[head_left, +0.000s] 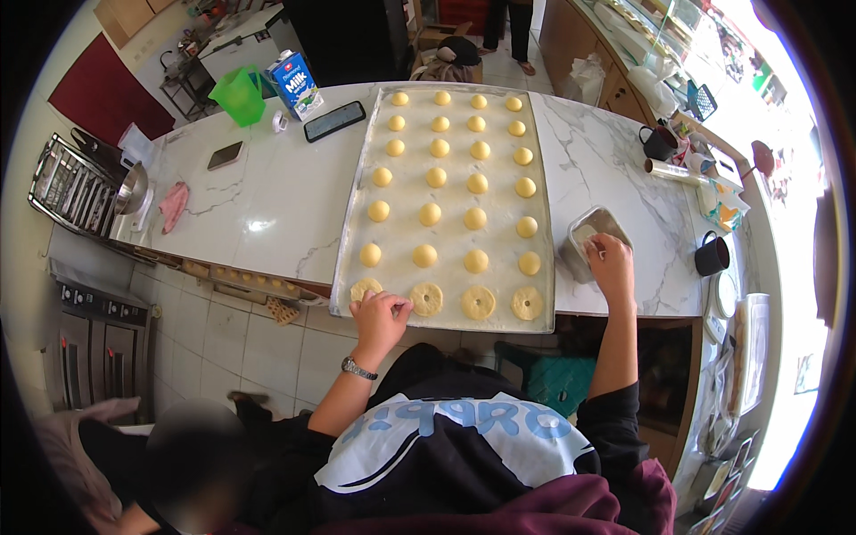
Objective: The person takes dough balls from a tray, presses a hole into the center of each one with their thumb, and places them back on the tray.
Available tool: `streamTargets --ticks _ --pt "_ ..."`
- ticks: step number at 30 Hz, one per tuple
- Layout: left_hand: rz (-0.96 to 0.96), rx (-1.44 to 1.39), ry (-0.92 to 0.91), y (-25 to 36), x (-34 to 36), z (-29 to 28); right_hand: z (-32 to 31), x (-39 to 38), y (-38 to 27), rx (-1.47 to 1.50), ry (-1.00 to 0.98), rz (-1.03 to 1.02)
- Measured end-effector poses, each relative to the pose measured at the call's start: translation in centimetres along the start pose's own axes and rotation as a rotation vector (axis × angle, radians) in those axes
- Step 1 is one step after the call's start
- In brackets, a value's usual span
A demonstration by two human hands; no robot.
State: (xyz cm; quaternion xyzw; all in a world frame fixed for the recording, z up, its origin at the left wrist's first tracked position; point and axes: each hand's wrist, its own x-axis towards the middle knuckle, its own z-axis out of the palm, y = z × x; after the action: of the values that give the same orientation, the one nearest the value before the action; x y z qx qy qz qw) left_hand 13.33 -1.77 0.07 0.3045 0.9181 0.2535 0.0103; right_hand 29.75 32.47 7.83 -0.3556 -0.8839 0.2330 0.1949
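Observation:
A large baking tray (450, 325) carries rows of round yellow dough balls (430, 214). In its nearest row the pieces are flattened; three of these dough rings (478, 302) show a small hole in the middle. My left hand (379, 319) is over the front left corner, at the near edge of the leftmost flattened dough piece (364, 287), which it partly covers. Its fingers are curled, with thumb and forefinger together. Right of the tray, my right hand (612, 264) is over a rectangular metal tin (581, 225), its fingertips pinched together. What either hand pinches is hidden.
The tray lies on a white marbled counter (267, 214). Beyond its left side are a phone (335, 121), a milk carton (295, 85) and a green jug (239, 96). Dark mugs (711, 255) stand at the right. Another person (192, 464) is close at my lower left.

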Motion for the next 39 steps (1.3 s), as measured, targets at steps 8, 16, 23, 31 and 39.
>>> streamTargets --ticks 8,16,23,31,39 --pt "-0.022 -0.454 0.135 2.2 1.3 -1.3 0.4 -3.5 -3.4 0.040 0.233 -0.294" --pt "-0.533 -2.290 -1.155 9.3 5.6 1.9 7.3 -10.3 -8.0 -0.013 -0.205 -0.470" --pt "-0.665 -2.236 -0.703 7.8 5.4 1.9 8.5 -6.1 -3.8 -0.329 -0.150 -0.321" --pt "-0.754 -2.168 -0.579 4.8 4.7 1.6 10.1 -6.2 -3.4 -0.421 -0.238 -0.400" --pt "-0.786 -2.170 -0.561 3.7 4.4 1.2 10.5 -5.5 -2.8 -0.419 -0.181 -0.356"
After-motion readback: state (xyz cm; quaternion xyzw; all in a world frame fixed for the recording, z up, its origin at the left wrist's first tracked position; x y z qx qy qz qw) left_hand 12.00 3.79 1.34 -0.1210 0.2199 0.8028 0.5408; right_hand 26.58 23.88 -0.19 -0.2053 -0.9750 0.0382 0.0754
